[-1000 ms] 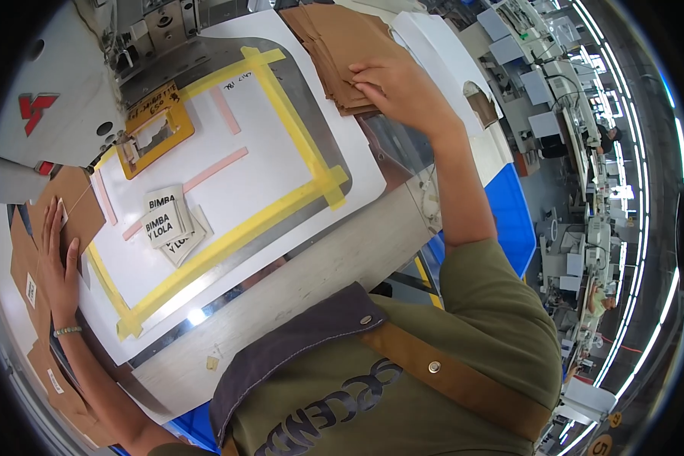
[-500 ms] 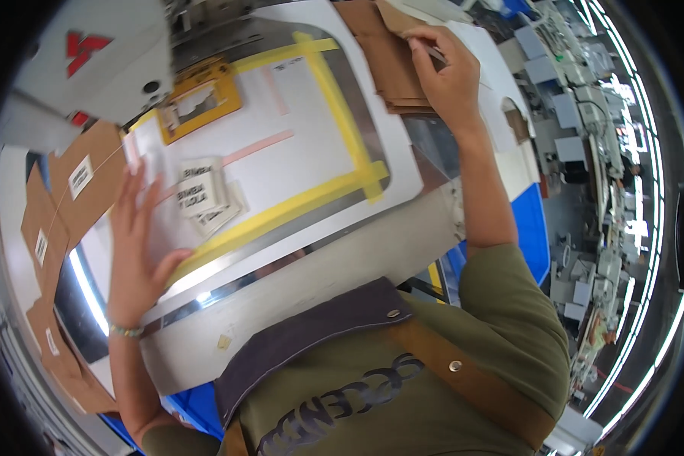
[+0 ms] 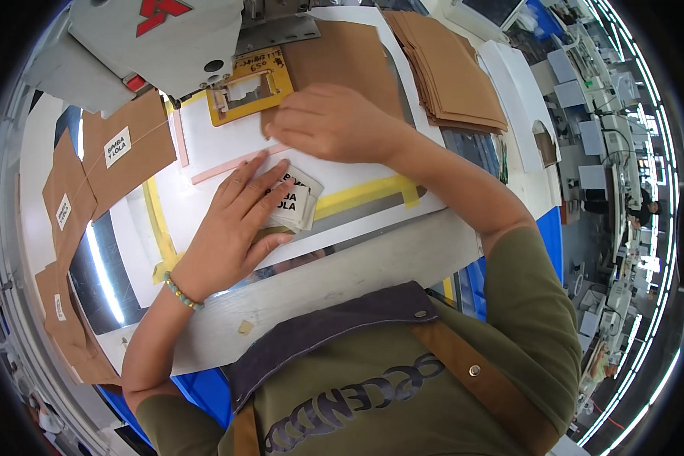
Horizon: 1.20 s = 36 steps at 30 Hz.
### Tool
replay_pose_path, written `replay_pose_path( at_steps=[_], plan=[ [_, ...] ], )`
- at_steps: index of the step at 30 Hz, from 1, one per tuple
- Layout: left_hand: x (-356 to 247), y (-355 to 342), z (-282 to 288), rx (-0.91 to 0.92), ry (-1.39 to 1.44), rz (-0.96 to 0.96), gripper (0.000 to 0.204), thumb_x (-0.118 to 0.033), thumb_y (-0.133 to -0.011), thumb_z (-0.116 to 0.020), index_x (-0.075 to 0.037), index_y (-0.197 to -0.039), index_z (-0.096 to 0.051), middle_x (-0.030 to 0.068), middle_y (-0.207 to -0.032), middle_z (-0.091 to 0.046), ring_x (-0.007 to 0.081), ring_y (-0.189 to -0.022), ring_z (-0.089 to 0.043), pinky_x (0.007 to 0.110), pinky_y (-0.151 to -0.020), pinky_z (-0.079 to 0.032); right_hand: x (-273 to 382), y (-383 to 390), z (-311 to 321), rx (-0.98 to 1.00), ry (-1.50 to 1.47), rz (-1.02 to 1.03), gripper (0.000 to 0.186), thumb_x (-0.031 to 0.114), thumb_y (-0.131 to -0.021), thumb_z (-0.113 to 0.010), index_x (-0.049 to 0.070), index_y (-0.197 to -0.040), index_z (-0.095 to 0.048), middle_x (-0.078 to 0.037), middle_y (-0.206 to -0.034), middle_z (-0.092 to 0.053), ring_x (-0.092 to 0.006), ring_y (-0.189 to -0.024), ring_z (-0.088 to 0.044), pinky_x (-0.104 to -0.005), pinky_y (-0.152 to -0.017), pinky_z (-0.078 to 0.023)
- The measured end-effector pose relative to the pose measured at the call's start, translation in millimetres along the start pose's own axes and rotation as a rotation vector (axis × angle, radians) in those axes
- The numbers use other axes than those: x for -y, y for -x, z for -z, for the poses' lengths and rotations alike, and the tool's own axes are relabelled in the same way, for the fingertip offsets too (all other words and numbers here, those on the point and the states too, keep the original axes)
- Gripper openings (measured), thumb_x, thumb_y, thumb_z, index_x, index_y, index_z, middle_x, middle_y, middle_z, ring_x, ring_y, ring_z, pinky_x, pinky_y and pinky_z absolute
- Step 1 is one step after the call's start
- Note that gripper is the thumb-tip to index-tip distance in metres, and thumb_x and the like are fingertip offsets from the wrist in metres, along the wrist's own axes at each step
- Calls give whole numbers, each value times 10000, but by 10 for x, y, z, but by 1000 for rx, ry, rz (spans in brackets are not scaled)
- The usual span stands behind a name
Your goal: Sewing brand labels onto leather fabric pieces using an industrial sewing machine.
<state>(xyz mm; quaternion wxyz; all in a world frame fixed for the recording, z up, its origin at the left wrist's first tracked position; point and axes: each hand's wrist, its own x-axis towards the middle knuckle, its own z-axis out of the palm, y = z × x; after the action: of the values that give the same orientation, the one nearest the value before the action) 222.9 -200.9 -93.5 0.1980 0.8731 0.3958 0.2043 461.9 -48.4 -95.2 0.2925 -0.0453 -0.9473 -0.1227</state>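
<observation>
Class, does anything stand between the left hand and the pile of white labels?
Nothing visible does: the left hand has fingers over the left side of the white labels. The yellow frame lies beyond them, out of the way.

Machine head (image 3: 156, 57) blocks far left; white sheet (image 3: 177, 205) open lower left.

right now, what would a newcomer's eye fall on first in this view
Probably the bright yellow rectangular frame at upper centre, beside the bulky light grey machine head. Below it, the left hand lies spread, fingers partly over a pile of small off-white labels with black print, while the right hand overlaps a flat brown sheet. A thick stack of brown sheets also stands out at upper right.
</observation>
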Motion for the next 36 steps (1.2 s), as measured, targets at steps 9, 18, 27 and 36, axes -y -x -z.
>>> replay_pose_path(
  at_steps=[9, 18, 27, 36],
  plan=[
    [138, 127, 119, -376, -202, -59, 236, 5, -836, -799, -5, -1046, -692, 173, -1186, -703, 347, -1067, -702, 432, -843, -560, 81, -556, -416, -91, -226, 37, 154, 244, -937, -777, 109, -1009, -757, -13, -1032, -699, -203, -1023, -684, -349, -846, -554],
    [278, 256, 181, -84, -379, 348, 700, -252, -1009, -696, -107, -1656, -469, 39, -1742, -431, 378, -1643, -286, 527, -1332, -275, -98, 399, 413, 247, -147, -509, 437, 324, -1036, -715, 74, -1395, -713, -97, -1450, -700, -332, -1451, -548, -474, -1216, -435],
    [429, 356, 262, -67, -448, 307, 702, -276, -982, -735, -89, -1622, -513, 36, -1718, -471, 363, -1615, -344, 515, -1298, -321, 77, 738, 520, 511, -305, -504, 630, 399, -1107, -555, 53, -1629, -482, -94, -1750, -400, -347, -1668, -218, -566, -1344, -183],
    [450, 290, 219, -116, -458, 364, 686, -277, -1006, -691, -101, -1639, -491, 49, -1717, -472, 336, -1635, -322, 519, -1318, -282, 161, 692, 384, 397, -263, -493, 722, 531, -1123, -473, 124, -1710, -369, -120, -1711, -456, -364, -1668, -212, -613, -1350, -102]
  ],
)
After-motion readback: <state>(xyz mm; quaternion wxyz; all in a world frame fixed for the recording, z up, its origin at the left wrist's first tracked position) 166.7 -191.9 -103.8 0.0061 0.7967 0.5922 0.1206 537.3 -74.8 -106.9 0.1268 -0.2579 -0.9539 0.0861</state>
